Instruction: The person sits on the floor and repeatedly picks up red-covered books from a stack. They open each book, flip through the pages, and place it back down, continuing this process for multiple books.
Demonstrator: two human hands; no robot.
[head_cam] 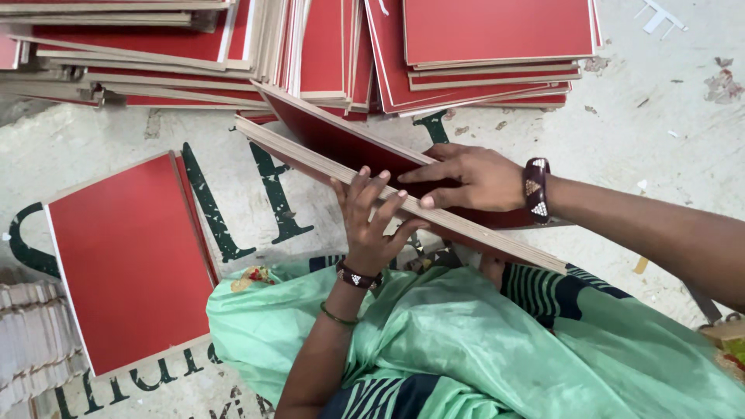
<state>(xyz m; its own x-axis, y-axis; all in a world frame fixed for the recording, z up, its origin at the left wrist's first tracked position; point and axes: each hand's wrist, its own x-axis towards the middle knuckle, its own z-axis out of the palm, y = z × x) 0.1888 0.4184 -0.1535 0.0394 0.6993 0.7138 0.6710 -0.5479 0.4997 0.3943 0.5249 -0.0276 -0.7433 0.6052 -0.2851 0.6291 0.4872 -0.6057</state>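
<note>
A thin stack of red-faced boards (326,143) is held tilted on edge above my lap, its pale cut edges facing me. My left hand (371,221) props the stack from below, fingers spread up against its near edge. My right hand (469,178) lies flat on the red face, fingers pressing along the top edge. Both wrists wear dark bangles. Green cloth (466,341) covers my lap beneath the boards.
A small pile of red boards (128,260) lies flat at my left on a printed white sheet (256,209). Many more red boards (481,46) are heaped along the far side. Pale stacked sheets (31,341) sit at the lower left. Scraps litter the floor at right.
</note>
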